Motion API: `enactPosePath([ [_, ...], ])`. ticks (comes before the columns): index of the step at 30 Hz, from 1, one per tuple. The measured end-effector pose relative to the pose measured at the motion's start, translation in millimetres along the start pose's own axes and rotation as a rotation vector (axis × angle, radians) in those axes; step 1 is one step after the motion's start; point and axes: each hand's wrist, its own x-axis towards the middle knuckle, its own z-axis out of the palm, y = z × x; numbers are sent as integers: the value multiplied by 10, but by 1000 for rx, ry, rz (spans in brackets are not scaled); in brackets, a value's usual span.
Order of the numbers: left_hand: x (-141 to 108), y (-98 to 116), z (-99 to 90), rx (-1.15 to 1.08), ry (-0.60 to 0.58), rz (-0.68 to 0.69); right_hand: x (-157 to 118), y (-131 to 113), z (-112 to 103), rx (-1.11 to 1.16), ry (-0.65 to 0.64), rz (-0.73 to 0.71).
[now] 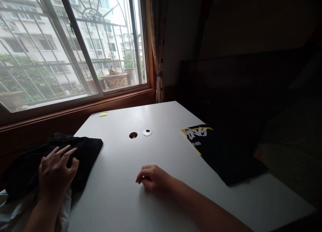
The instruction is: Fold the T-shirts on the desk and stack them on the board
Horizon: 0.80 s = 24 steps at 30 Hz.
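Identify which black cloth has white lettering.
The printed cloth at the right edge of the table, with white lettering and yellow edging; the other cloth beneath the left hand shows neither.

White cloth (pixel 18 208) cropped by left edge, partly hidden by black cloth (pixel 27 168).

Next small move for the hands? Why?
Probably close the left hand on the black, matte fabric: its spread fingers lie over that cloth, whereas the loosely curled right hand is at the smooth white tabletop, apart from it.
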Motion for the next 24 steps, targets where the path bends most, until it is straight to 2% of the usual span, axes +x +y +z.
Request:
enactPosePath([
  [2, 20, -18, 47, -48, 64, 132, 0, 2, 2, -1, 1, 1],
  [4, 22, -23, 117, -120, 57, 235, 1, 7, 1, -2, -2, -1],
  [11, -24, 128, 415, -349, -246, 459, 4, 13, 3, 1, -2, -8],
  [13, -30, 151, 475, -380, -284, 489, 2, 18, 6, -2, -5, -8],
  [19, -43, 127, 539, -420, -174, 576, -9, 51, -86, -78, 14, 2],
  [21, -50, 135, 533, -417, -179, 592, -1, 43, -188, -129, 75, 27],
  [24, -62, 156, 518, -424, -194, 593, 12, 37, -431, -223, 234, 99],
])
